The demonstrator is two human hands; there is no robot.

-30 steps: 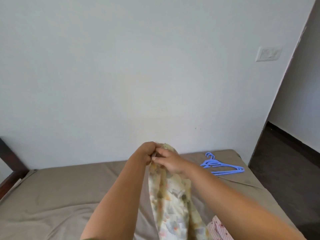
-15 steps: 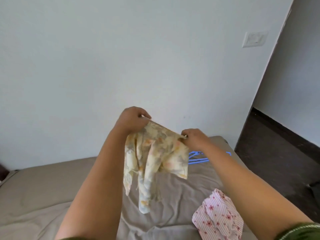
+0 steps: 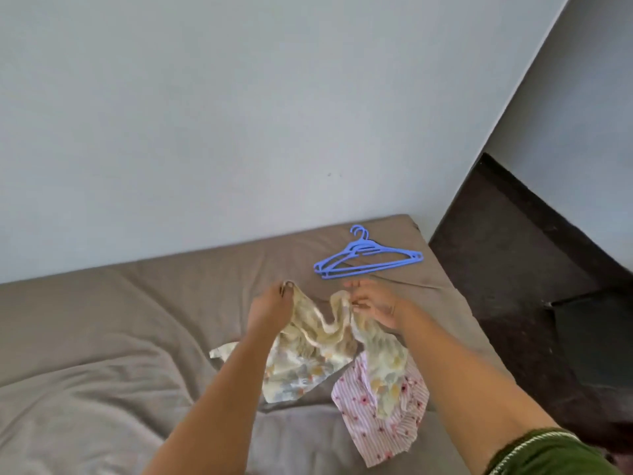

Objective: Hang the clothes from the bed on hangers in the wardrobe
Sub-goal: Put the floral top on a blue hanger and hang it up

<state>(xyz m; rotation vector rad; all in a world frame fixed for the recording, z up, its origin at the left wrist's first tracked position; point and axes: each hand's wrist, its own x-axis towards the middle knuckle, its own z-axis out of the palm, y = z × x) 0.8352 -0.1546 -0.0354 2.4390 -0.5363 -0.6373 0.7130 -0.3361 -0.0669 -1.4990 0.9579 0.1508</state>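
A pale yellow floral garment point(image 3: 310, 351) is spread low over the bed point(image 3: 102, 323). My left hand point(image 3: 270, 308) pinches one top corner of it and my right hand point(image 3: 375, 305) pinches the other, the upper edge sagging between them. Its lower part lies on the sheet and over a pink striped floral garment point(image 3: 383, 416) near the bed's right side. Blue plastic hangers point(image 3: 368, 258) lie stacked on the far right corner of the bed, just beyond my right hand. The wardrobe is out of view.
A plain wall runs behind the bed. Dark floor point(image 3: 513, 255) lies to the right of the bed, with a dark object point(image 3: 596, 334) on it. The brown sheet is rumpled at the lower left.
My hands moved apart along the garment's top edge, then lowered it from mid-air down onto the bed. The view tilted downward.
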